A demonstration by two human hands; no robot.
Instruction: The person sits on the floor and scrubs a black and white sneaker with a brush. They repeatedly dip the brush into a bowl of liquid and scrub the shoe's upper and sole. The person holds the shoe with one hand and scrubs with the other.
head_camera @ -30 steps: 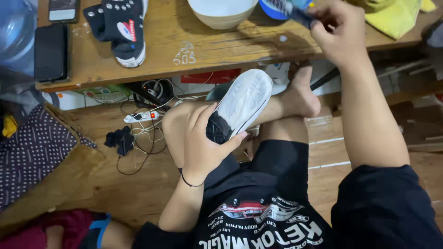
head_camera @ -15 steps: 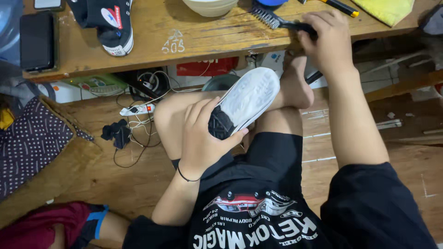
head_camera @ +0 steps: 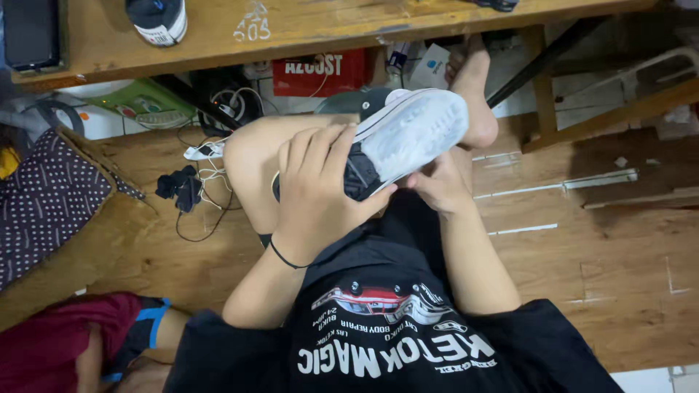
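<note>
Seen at lower centre, a black printed T-shirt [head_camera: 378, 342]. Just above it, left hand [head_camera: 317, 193], a thin black band at the wrist, wrapped closed around the dark heel of a sneaker [head_camera: 408, 138], white sole turned up toward the camera. Right hand [head_camera: 439, 182] tucked under the shoe at centre frame, touching it, grip impossible to tell. Sneaker rested over a bent bare knee [head_camera: 255, 156], near a bare foot [head_camera: 475, 94]. At left, a dotted dark bag [head_camera: 44, 196] and tangled cables [head_camera: 193, 185] on the wooden floor [head_camera: 582, 255]. Along the top edge, a wooden tabletop [head_camera: 313, 22] carrying a second sneaker [head_camera: 156, 16] and a dark phone [head_camera: 29, 33].
</note>
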